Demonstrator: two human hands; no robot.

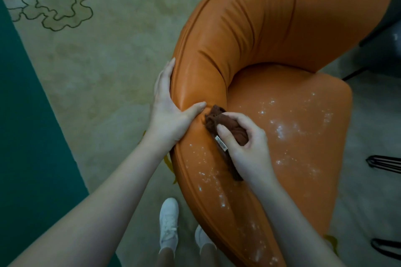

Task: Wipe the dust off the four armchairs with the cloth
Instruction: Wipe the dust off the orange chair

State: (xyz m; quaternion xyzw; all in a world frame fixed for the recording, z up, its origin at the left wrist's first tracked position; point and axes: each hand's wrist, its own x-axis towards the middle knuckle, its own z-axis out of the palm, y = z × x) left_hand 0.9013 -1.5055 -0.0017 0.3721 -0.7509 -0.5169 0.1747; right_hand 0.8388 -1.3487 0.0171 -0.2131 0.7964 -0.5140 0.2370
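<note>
An orange leather armchair point(271, 28) with a curved back fills the middle and right of the head view. White dust point(280, 131) speckles its seat and the near arm. My right hand point(247, 145) grips a bunched brown cloth point(217, 118) with a small white label, pressed on the arm where it meets the backrest. My left hand point(171, 108) rests on the outer side of the arm, fingers straight along the side and thumb over the top edge, just left of the cloth.
A beige patterned carpet point(97, 67) lies left of the chair, bordered by a dark green strip point(26, 115). My white shoes point(169, 223) stand at the chair's near side. Dark furniture point(388, 34) and black metal legs point(386, 163) sit at the right edge.
</note>
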